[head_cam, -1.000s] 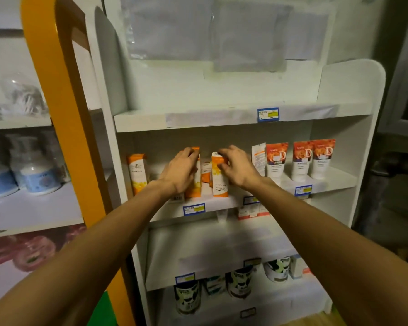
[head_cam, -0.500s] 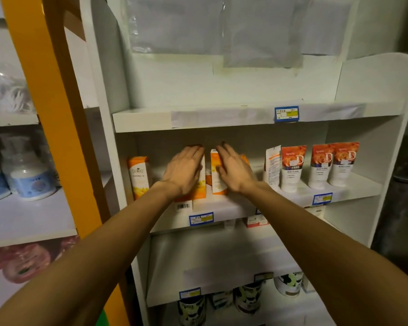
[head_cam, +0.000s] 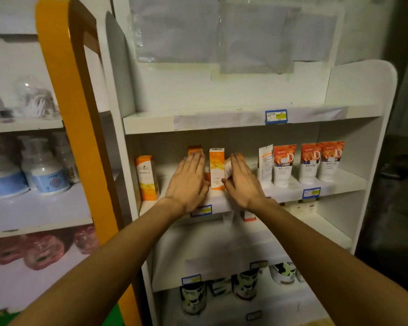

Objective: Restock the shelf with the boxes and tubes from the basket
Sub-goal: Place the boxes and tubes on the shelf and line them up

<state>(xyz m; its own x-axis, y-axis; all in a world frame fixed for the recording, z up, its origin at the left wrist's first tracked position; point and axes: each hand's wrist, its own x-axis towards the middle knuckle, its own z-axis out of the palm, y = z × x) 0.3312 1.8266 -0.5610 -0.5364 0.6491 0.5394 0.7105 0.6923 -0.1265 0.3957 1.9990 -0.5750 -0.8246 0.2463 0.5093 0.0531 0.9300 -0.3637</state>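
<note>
Boxes stand in a small bunch on the white shelf (head_cam: 339, 182), between two flat hands. The tall orange and white box (head_cam: 216, 169) is in the middle of the bunch and stands up straight. Left of it, an orange box (head_cam: 195, 149) peeks out above the left hand (head_cam: 189, 182). Right of it, a third box (head_cam: 229, 169) is partly hidden by the right hand (head_cam: 242, 182). One more orange box (head_cam: 146, 177) stands alone, further left of the middle box, near the shelf wall.

The left hand's fingers (head_cam: 196, 164) are straight and close together, and it holds nothing. The right hand's fingers (head_cam: 239, 165) are straight too and lie against the third box. I cannot tell if the left hand touches a box.

Right of the middle box stand four tubes: one white tube (head_cam: 265, 162) turned sideways, then three orange and white tubes (head_cam: 283, 164) in a row. Two blue price tags, one (head_cam: 311, 192) under the tubes and one (head_cam: 276, 116) above them, sit on the shelf edges.
</note>
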